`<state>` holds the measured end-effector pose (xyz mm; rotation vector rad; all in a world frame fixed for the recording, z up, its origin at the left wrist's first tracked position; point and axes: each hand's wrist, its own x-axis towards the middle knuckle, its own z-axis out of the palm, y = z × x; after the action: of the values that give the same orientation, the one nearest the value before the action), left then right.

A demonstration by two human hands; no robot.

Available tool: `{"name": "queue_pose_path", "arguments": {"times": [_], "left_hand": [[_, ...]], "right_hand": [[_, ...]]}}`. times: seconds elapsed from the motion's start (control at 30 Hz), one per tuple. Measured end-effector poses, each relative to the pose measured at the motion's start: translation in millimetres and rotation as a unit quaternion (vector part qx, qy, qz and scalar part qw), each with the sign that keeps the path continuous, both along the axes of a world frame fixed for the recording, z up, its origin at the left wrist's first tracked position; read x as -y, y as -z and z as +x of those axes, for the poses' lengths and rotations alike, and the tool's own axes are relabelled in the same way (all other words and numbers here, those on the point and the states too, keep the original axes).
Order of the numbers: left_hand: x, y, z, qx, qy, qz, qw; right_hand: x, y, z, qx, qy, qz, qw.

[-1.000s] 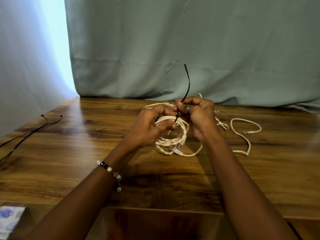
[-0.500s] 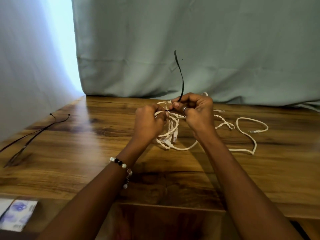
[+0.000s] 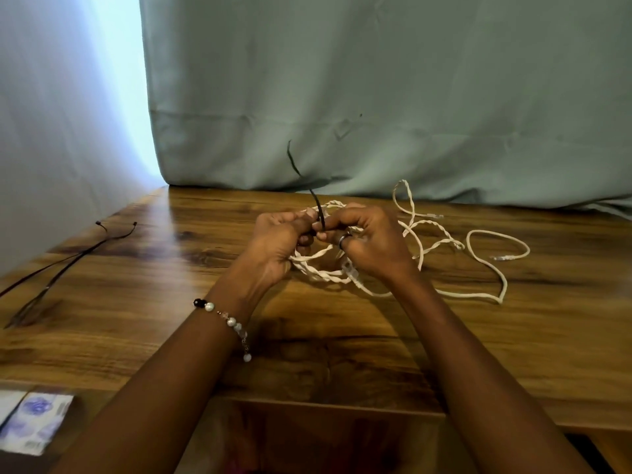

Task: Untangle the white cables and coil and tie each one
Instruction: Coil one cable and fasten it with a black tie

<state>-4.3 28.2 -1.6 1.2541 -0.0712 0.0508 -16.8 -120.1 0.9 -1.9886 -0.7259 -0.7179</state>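
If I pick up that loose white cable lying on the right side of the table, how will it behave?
The loose white cable will probably flop and trail, since it lies in slack uneven loops on the table. It looks thin, so likely light. It runs toward the coil in both hands, so it may tug.

A home-like room: wooden table point(image 3: 136, 302) against a draped green curtain point(image 3: 376, 80).

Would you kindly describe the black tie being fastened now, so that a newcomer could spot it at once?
Start at the wooden table and find the coil of white cable at its middle. Both hands meet above that coil, the left hand and the right hand, pinching a thin black tie whose free end rises against the green curtain. The other black ties lie flat at the table's left edge.
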Motion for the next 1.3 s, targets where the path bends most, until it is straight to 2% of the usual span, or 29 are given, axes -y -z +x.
{"name": "queue_pose_path", "arguments": {"times": [0.07, 0.13, 0.2, 0.27, 0.33, 0.43, 0.53, 0.6, 0.67, 0.77, 0.83, 1.07, 1.17, 1.3], "left_hand": [[-3, 0, 0, -0.02, 0.011, -0.015, 1.0], [-4, 0, -2, -0.022, 0.014, -0.006, 1.0], [-4, -1, -4, -0.005, -0.001, 0.02, 1.0], [-5, -3, -5, 0.024, -0.022, 0.042, 0.999], [-5, -4, -4, 0.08, -0.044, 0.1, 0.991], [-2, -5, -4, 0.194, -0.051, 0.175, 0.964], [-1, 0, -3, 0.298, -0.025, 0.224, 0.928], [-2, 3, -3, 0.321, -0.026, 0.25, 0.913], [-2, 5, -3, 0.341, -0.027, 0.266, 0.901], [0, 7, -6, 0.377, -0.033, 0.298, 0.877], [-1, 8, -8, 0.409, -0.049, 0.336, 0.847], [5, 7, -9, 0.5, -0.152, 0.439, 0.731], [10, 7, -12, 0.514, -0.166, 0.423, 0.727], [5, 6, -7, 0.497, -0.168, 0.38, 0.762]], "right_hand": [[3, -2, 2, 0.061, 0.02, -0.089, 0.994], [7, -3, 5, 0.082, 0.018, -0.131, 0.988], [11, -5, 4, 0.066, -0.003, -0.161, 0.985], [18, -10, 0, 0.006, -0.042, -0.172, 0.984], [23, -15, -3, -0.057, -0.081, -0.117, 0.988], [14, -16, -7, -0.069, -0.097, 0.077, 0.99], [8, -15, -6, -0.056, -0.038, 0.251, 0.966], [16, -17, 0, -0.057, 0.008, 0.319, 0.946], [24, -18, 5, -0.089, 0.015, 0.297, 0.95], [22, -13, 6, -0.105, -0.019, 0.162, 0.981], [18, -10, 7, -0.109, -0.043, 0.123, 0.985], [24, -8, 9, -0.286, -0.143, 0.202, 0.926], [22, -6, 5, -0.334, -0.169, 0.187, 0.908], [17, -4, 3, -0.31, -0.171, 0.236, 0.905]]}}
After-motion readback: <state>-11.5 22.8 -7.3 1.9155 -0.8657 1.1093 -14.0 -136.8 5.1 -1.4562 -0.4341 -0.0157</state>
